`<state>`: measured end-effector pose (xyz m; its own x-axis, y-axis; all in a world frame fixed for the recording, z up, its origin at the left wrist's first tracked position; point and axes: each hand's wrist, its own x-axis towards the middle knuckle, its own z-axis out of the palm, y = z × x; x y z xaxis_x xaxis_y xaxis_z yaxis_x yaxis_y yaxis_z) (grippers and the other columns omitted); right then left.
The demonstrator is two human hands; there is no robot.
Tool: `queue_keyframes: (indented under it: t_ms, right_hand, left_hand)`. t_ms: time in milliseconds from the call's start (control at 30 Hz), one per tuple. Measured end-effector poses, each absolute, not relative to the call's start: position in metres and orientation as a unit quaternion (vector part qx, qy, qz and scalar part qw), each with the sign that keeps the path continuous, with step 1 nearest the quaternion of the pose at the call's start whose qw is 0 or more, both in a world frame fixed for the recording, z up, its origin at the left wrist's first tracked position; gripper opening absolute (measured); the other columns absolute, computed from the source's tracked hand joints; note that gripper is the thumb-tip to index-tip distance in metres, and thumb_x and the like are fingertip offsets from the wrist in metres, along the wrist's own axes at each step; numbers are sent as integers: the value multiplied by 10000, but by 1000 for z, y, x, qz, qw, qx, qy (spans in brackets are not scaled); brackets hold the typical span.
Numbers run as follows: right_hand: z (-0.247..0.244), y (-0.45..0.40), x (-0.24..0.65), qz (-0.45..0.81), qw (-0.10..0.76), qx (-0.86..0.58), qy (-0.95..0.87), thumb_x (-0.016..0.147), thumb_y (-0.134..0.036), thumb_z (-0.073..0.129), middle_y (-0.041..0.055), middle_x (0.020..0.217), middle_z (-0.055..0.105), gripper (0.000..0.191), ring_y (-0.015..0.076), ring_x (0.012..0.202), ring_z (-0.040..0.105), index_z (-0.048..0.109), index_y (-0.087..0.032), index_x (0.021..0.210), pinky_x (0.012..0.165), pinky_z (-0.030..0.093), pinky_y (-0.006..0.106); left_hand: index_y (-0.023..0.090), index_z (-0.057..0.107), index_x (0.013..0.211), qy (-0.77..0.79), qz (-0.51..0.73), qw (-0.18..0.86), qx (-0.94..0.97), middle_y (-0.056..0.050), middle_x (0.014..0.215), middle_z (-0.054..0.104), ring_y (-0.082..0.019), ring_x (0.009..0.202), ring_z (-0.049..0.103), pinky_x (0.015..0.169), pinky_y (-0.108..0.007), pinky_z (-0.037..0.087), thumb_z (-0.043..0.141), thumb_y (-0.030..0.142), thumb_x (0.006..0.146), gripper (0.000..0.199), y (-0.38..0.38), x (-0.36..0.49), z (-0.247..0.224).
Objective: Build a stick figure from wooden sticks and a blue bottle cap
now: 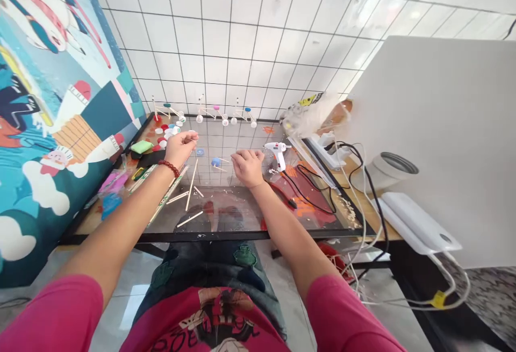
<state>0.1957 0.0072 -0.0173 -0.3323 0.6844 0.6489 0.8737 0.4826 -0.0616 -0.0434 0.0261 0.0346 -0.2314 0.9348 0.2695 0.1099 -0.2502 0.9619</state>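
While both forearms are stretched over the near edge of the glossy tabletop [237,207], the left hand [181,148] is held above its left half, with thumb and fingers brought narrowly together; whether anything small is pinched there cannot be made out. The right hand [247,167] is held nearer the middle, its fingers bent and bunched downward — whether anything is gripped under them is hidden.

Between the hands, about midway between the left and right edges, a blue bottle cap [216,162] is seen on the surface, with thin sticks at its side. A flat blue piece [200,152] is placed just beside the left fingertips. Toward the near edge, pale wooden sticks [191,185] are scattered at loose angles.

Just right of the right hand, a white glue gun [277,154] is set down, its black cord [330,201] looped toward the right edge. Along the far edge, three stick-and-cap assemblies [213,113] are lined up — white, pink and blue caps among them. Loose bottle caps [162,129] are gathered near the far left corner, and a green packet [141,146] is laid by the left edge.
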Motion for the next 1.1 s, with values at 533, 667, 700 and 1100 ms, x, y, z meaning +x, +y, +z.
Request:
queue_keyframes:
  t_ms: [533,667,700,1100]
  right_hand:
    - [-22,5,195,-116,356,-476,-796,989,-262,490,92,1054,707,247,229,997,512,735,-231,1010,844,192,401]
    - [-21,1,198,-125,383,-477,-781,983,-277,508,79,1029,710,231,224,982,523,735,-241,1005,851,196,399]
    - [-20,1,198,-127,391,-478,-776,982,-277,513,73,1019,711,226,221,974,528,736,-244,995,850,199,398]
    - [-8,-12,189,-141,382,-431,-805,954,-237,567,38,1019,718,170,207,955,572,719,-286,1013,855,234,414]
  left_hand:
    - [170,729,662,584,453,357,571,-41,693,716,-171,672,630,686,-299,533,799,158,499,178,-27,-60,49]
    - [215,781,704,555,236,303,738,-46,733,755,-209,718,666,709,-301,522,788,331,531,208,-39,-67,52]
    - [220,781,707,560,228,284,744,-47,739,759,-214,722,671,706,-300,519,772,348,546,206,-38,-68,52]
    - [235,713,535,618,90,212,752,-37,615,722,-215,622,642,559,-281,399,711,340,609,128,-5,-80,49]
